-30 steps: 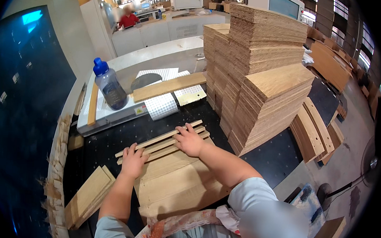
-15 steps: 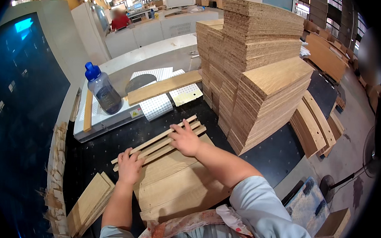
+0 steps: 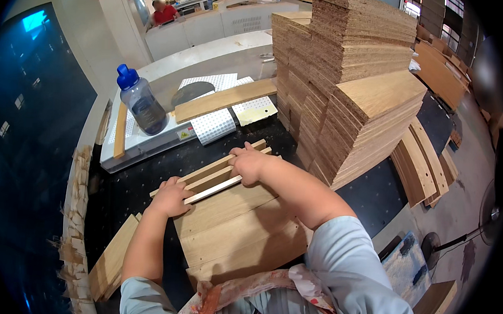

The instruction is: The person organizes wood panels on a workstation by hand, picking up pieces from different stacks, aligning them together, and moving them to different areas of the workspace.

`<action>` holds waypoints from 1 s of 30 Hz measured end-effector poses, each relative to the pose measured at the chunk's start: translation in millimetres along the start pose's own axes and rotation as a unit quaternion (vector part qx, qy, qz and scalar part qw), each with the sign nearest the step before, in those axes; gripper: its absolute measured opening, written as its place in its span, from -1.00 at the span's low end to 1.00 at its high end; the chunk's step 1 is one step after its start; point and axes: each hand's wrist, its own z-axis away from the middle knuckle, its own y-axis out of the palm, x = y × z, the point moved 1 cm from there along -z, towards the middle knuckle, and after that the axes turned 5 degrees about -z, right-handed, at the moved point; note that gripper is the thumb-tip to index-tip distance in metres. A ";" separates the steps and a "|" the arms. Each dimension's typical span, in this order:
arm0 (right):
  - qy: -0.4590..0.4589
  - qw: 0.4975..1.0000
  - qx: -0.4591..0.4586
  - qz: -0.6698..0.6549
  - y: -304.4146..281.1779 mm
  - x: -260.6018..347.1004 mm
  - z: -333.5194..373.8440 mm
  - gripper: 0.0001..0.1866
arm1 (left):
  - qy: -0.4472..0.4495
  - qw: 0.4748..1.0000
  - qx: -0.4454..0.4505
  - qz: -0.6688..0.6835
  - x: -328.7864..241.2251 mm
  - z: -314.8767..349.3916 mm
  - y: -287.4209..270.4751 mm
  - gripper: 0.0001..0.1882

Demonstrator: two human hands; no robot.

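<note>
Three narrow wooden boards (image 3: 214, 190) stand on edge side by side, with dark gaps between them. My left hand (image 3: 172, 198) is closed over their left end, its fingers reaching across the top edges. Across the right end, my right hand (image 3: 249, 165) grips the same boards, fingertips over the far one. The nearest board's upper edge looks pale and bright. Directly on my side of them, flat wooden panels (image 3: 232, 230) lie side by side on the black table (image 3: 137, 187), partly shaded by my arms.
A tall stack of particle boards (image 3: 351, 128) rises at the right. Beyond my hands stands a blue-capped bottle (image 3: 145, 107) on a white machine bed, beside a loose wood strip (image 3: 226, 101). More boards (image 3: 113, 255) lean at the left. A person in red (image 3: 164, 13) is far off.
My hands have shifted on the upright boards, and the boards now stand farther apart at their top edges. The nearest one's edge has turned bright. The whole view has tipped slightly.
</note>
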 end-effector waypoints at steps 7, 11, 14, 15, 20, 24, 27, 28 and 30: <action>-0.055 0.951 -0.257 0.163 32.4 15.1 21.9 -0.84 | -0.024 0.954 -0.277 -0.114 -30.3 26.0 21.8 -0.70; -0.047 0.947 -0.288 0.134 77.1 13.6 22.1 -0.84 | -0.030 0.957 -0.265 -0.114 -37.3 32.2 57.5 -0.75; -0.048 0.923 -0.360 0.126 81.9 19.7 22.3 -0.83 | -0.046 0.954 -0.276 -0.107 -41.7 34.0 59.1 -0.76; -0.035 0.908 -0.387 0.154 80.7 16.5 15.6 -0.82 | -0.048 0.952 -0.284 -0.105 -40.0 27.5 56.1 -0.77; -0.022 0.937 -0.330 0.114 86.7 18.2 19.3 -0.82 | -0.034 0.942 -0.313 -0.118 -38.0 33.1 61.6 -0.77; -0.001 0.936 -0.333 0.111 92.1 16.2 20.9 -0.82 | -0.021 0.938 -0.326 -0.116 -42.9 30.6 61.7 -0.76; 0.001 0.936 -0.341 0.091 88.0 21.0 20.5 -0.83 | -0.039 0.949 -0.297 -0.100 -41.7 26.2 54.7 -0.72; 0.005 0.941 -0.327 0.087 84.1 19.9 18.2 -0.83 | -0.042 0.951 -0.291 -0.095 -40.6 23.8 52.0 -0.70; 0.009 0.946 -0.307 0.101 65.3 15.8 16.3 -0.84 | -0.025 0.950 -0.297 -0.098 -32.7 27.4 36.3 -0.68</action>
